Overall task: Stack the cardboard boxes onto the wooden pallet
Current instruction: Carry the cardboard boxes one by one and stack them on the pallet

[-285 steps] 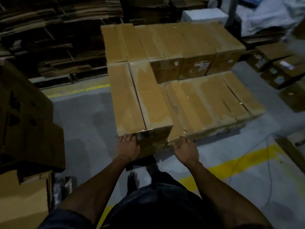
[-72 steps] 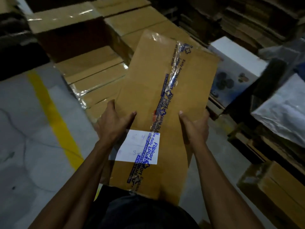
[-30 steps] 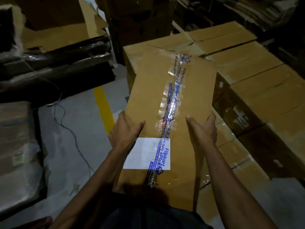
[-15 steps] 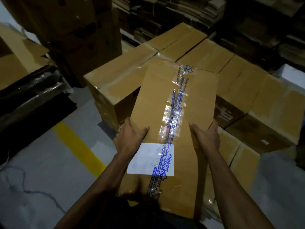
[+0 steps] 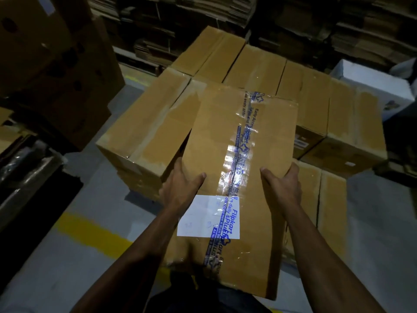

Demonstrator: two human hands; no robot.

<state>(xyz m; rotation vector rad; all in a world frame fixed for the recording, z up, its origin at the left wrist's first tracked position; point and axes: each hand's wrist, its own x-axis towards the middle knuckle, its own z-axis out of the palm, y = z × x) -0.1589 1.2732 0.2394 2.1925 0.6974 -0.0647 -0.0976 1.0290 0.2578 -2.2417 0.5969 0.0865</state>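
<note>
I carry a long cardboard box [image 5: 252, 150] with blue printed tape and a white label, held in the air in front of me. My left hand [image 5: 180, 188] grips its left edge, thumb on top. My right hand [image 5: 283, 186] grips its right edge the same way. Beyond and under the box stands the stack of cardboard boxes [image 5: 144, 132], two layers high at the back and left, with a lower layer [image 5: 331, 211] at the right front. The wooden pallet under the stack is hidden.
A yellow floor line [image 5: 90, 231] crosses the grey concrete at the left. Dark cartons [image 5: 56, 64] tower at the upper left. Flattened cardboard [image 5: 180, 16] is piled along the back. A white box [image 5: 372, 86] stands at the right behind the stack.
I have turned to face the stack squarely and come closer with the box. Both hands keep the same hold on its sides.
</note>
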